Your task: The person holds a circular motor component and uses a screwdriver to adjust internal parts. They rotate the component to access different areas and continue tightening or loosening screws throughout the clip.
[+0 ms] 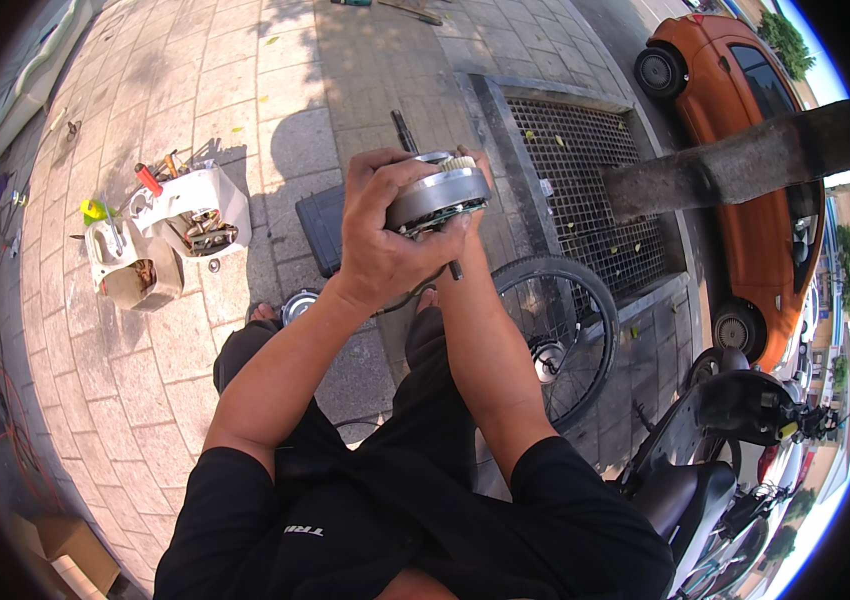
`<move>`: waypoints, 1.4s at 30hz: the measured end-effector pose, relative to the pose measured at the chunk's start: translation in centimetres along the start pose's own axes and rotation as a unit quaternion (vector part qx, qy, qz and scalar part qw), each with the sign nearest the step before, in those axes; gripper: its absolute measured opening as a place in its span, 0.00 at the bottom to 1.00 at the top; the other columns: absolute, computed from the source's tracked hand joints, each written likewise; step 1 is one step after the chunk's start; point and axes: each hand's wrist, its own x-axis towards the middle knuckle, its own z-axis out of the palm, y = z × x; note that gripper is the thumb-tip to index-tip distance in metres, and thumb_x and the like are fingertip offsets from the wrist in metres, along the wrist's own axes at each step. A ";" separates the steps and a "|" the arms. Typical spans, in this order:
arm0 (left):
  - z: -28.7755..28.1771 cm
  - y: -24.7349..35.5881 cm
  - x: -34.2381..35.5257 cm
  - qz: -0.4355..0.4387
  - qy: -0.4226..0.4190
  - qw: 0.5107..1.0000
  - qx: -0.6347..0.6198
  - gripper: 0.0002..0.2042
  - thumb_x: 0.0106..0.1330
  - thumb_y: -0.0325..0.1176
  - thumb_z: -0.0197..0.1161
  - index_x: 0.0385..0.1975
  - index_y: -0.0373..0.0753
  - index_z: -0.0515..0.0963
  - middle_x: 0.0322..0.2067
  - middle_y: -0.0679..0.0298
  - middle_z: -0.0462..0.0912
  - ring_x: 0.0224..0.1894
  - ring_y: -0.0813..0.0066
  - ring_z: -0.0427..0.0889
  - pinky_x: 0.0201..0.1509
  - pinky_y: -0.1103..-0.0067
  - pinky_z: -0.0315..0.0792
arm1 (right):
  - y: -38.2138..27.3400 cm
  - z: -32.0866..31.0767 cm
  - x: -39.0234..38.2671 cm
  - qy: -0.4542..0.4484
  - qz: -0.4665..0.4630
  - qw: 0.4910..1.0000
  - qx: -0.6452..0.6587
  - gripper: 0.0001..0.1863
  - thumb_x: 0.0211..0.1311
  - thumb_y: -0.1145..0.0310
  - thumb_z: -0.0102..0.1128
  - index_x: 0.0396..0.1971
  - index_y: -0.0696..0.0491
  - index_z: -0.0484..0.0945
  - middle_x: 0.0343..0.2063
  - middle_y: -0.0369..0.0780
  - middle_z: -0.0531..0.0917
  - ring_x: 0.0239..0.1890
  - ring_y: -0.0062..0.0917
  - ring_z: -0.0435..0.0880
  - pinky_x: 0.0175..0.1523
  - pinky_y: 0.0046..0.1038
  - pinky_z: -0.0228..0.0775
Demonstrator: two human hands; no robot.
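Note:
Both hands are raised in front of me around a round, silvery motor core [435, 200]. A pale toothed gear [458, 163] sits on its top, and a green circuit board shows along its lower edge. My left hand [370, 230] is closed round the near left side, fingers over the top. My right hand [471, 228] grips the right side, though the core hides part of its fingers. A dark cable [415, 292] runs below the hands. Down by my left foot lies a round metal part [299, 304].
Cut-open white plastic jugs [230, 195] with tools stand on the paving at left. A black case [320, 230] lies ahead. At right are a spoked bicycle wheel [609, 345], a floor grate [585, 150], a tree trunk [735, 160], a scooter [680, 470] and an orange car [735, 240].

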 end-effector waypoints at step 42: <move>-0.1 -1.4 0.1 -0.181 0.023 0.982 -0.038 0.26 0.56 0.36 0.81 0.52 0.33 0.80 0.47 0.60 0.84 0.49 0.72 0.85 0.54 0.75 0.80 | 0.8 0.7 -0.7 0.008 0.005 0.999 -0.038 0.24 0.69 0.49 0.45 0.39 0.56 0.81 0.37 0.46 0.88 0.40 0.40 0.88 0.49 0.44 0.83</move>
